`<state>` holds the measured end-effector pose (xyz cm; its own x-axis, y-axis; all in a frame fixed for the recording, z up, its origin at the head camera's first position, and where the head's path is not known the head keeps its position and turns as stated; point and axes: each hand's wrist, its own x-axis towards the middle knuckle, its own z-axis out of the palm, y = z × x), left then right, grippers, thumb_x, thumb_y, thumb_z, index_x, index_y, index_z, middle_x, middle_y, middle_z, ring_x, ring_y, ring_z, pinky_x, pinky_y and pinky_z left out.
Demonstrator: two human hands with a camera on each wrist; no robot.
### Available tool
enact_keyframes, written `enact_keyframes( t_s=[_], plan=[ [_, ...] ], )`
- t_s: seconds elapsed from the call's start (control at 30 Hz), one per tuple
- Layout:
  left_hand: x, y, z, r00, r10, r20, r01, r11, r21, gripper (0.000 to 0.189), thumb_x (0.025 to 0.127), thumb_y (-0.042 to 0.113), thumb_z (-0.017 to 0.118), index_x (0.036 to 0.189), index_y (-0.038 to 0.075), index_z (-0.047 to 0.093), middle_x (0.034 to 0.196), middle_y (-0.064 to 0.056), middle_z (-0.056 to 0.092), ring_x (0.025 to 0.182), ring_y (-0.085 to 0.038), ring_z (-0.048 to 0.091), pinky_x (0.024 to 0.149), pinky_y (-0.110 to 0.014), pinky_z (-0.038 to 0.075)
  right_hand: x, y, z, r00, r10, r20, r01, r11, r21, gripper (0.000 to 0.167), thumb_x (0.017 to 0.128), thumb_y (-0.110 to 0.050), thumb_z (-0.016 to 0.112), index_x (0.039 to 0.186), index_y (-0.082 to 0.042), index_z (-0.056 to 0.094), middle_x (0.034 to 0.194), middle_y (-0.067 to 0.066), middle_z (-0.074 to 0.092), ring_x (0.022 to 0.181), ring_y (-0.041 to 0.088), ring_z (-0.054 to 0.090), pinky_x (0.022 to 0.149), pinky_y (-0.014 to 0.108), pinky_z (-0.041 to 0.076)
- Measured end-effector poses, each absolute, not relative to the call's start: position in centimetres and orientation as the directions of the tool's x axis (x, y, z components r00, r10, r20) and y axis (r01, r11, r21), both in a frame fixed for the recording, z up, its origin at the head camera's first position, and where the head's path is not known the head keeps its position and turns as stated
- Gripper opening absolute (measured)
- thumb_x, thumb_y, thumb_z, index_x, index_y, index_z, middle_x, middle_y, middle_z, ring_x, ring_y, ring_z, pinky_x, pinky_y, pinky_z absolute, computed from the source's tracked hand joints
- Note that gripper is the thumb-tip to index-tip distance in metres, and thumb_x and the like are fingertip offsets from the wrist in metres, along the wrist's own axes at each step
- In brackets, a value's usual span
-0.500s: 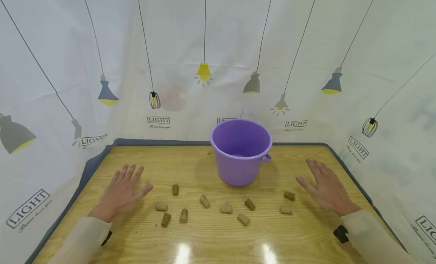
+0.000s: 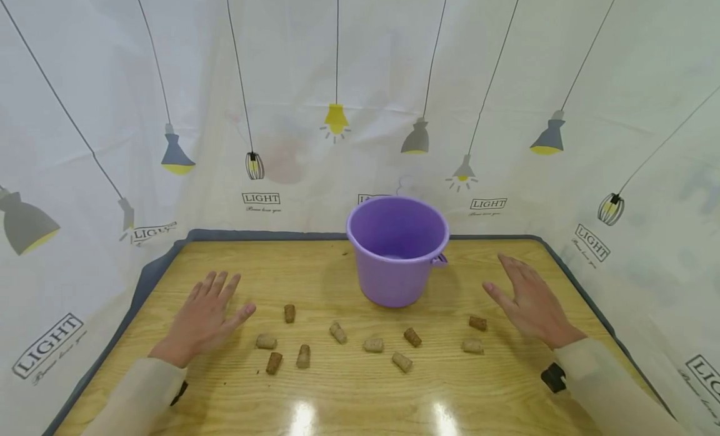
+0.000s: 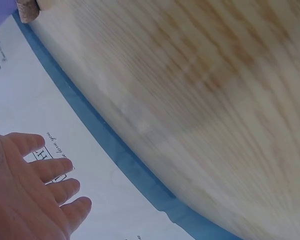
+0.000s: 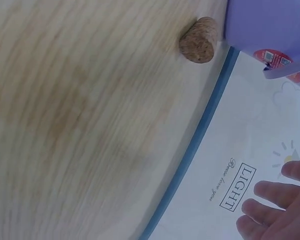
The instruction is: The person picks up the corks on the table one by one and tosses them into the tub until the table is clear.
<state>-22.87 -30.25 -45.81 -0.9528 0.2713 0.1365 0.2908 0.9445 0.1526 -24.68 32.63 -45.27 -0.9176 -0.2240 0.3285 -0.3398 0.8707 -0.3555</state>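
Note:
Palm down at the table's left side, my left hand (image 2: 201, 318) has its fingers spread and holds nothing. Nearest to it are a pale cork (image 2: 266, 341) and a dark cork (image 2: 274, 363). My right hand (image 2: 531, 302), on the right side, is likewise empty with straight fingers and the thumb apart. Close to its thumb lie a brown cork (image 2: 478, 323) and a light cork (image 2: 472, 346). Several more corks, such as a tan cork (image 2: 374, 345), are scattered between the hands. A purple bucket (image 2: 394, 280) stands upright behind them. In the right wrist view a cork (image 4: 199, 41) appears near the bucket.
The wooden table (image 2: 349, 398) has a dark blue edge (image 2: 270, 235) along its back and sides. White curtains (image 2: 292, 67) printed with hanging lamps enclose it. The bucket's handle fitting (image 2: 439, 260) sticks out on its right. Dark bands (image 2: 554, 378) show at the wrists.
My right hand has moved a little left and up, toward the bucket. The left hand has shifted very slightly right. The corks and bucket stay where they were.

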Motion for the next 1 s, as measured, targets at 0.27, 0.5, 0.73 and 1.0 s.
enact_keyframes(
  t_s=[0.27, 0.5, 0.73, 1.0],
  plan=[
    [-22.8, -29.9, -46.0, -0.944, 0.287, 0.165, 0.311, 0.939, 0.147, 0.088, 0.103, 0.063, 0.044, 0.161, -0.001, 0.025, 0.162, -0.035, 0.022, 0.149, -0.055, 0.016, 0.119, -0.069, 0.015, -24.9, 31.8, -44.7, -0.923, -0.221, 0.316, -0.336, 0.861, -0.382, 0.077, 0.106, -0.049, 0.048, 0.162, -0.001, 0.023, 0.161, 0.030, 0.029, 0.145, 0.054, 0.028, 0.115, 0.071, 0.023],
    [-22.7, -29.4, -45.7, -0.943, 0.289, 0.164, 0.315, 0.936, 0.157, 0.088, 0.103, 0.062, 0.045, 0.161, -0.001, 0.025, 0.162, -0.034, 0.022, 0.150, -0.054, 0.015, 0.120, -0.068, 0.015, -25.4, 30.9, -44.3, -0.909, -0.224, 0.351, -0.360, 0.846, -0.392, 0.076, 0.107, -0.047, 0.047, 0.162, 0.000, 0.023, 0.160, 0.031, 0.030, 0.144, 0.055, 0.029, 0.114, 0.071, 0.024],
    [-22.8, -29.2, -45.9, -0.943, 0.289, 0.167, 0.313, 0.939, 0.144, 0.088, 0.103, 0.062, 0.044, 0.161, -0.001, 0.024, 0.162, -0.034, 0.023, 0.150, -0.054, 0.016, 0.120, -0.068, 0.015, -26.0, 30.1, -43.8, -0.891, -0.231, 0.391, -0.393, 0.824, -0.409, 0.073, 0.108, -0.044, 0.047, 0.160, 0.001, 0.025, 0.160, 0.031, 0.031, 0.144, 0.054, 0.031, 0.115, 0.070, 0.025],
    [-22.8, -28.8, -46.0, -0.937, 0.300, 0.177, 0.326, 0.934, 0.144, 0.088, 0.102, 0.062, 0.046, 0.161, 0.000, 0.026, 0.161, -0.034, 0.025, 0.150, -0.053, 0.017, 0.120, -0.067, 0.016, -26.2, 29.1, -43.2, -0.908, -0.209, 0.363, -0.376, 0.789, -0.486, 0.070, 0.109, -0.044, 0.042, 0.162, -0.002, 0.023, 0.162, 0.028, 0.029, 0.147, 0.051, 0.028, 0.117, 0.069, 0.023]
  ],
)
